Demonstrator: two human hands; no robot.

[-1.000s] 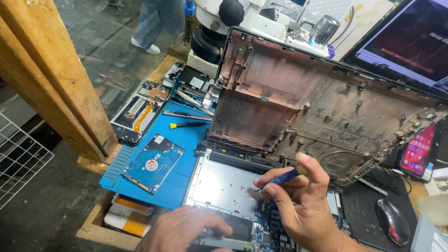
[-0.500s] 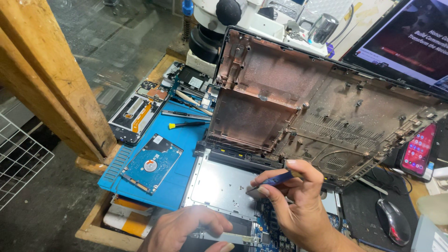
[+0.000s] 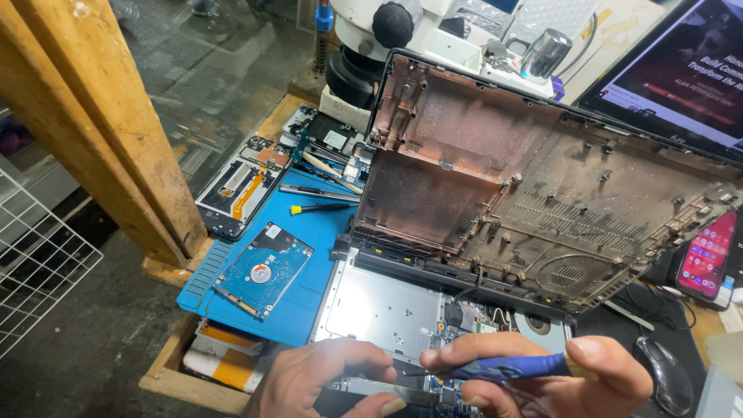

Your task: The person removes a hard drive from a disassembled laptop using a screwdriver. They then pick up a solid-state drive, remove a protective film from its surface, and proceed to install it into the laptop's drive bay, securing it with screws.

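1. My right hand (image 3: 542,379) is closed around a blue-handled screwdriver (image 3: 503,367), pinched between thumb and fingers, with the thin shaft pointing left toward the open laptop base (image 3: 387,310) at the bottom edge of view.
2. My left hand (image 3: 325,379) is curled over a thin flat metal part (image 3: 379,389) at the front of the base, thumb and fingers pinching it. It looks like a memory stick or a bracket; I can't tell which.
3. That part looks light, stiff and fragile. I'd hold it by its edges, not its face.
4. The screwdriver is light, with a slim handle that could slip, so I grip it near the front for control. The tip sits just beside my left fingertips.
5. The dusty bottom cover (image 3: 542,186) is tilted up behind the base. It's thin plastic and probably flexes.
6. A bare hard drive (image 3: 263,271) lies on the blue mat (image 3: 309,232), well left of my hands. A small yellow-capped driver (image 3: 321,207) lies further back.
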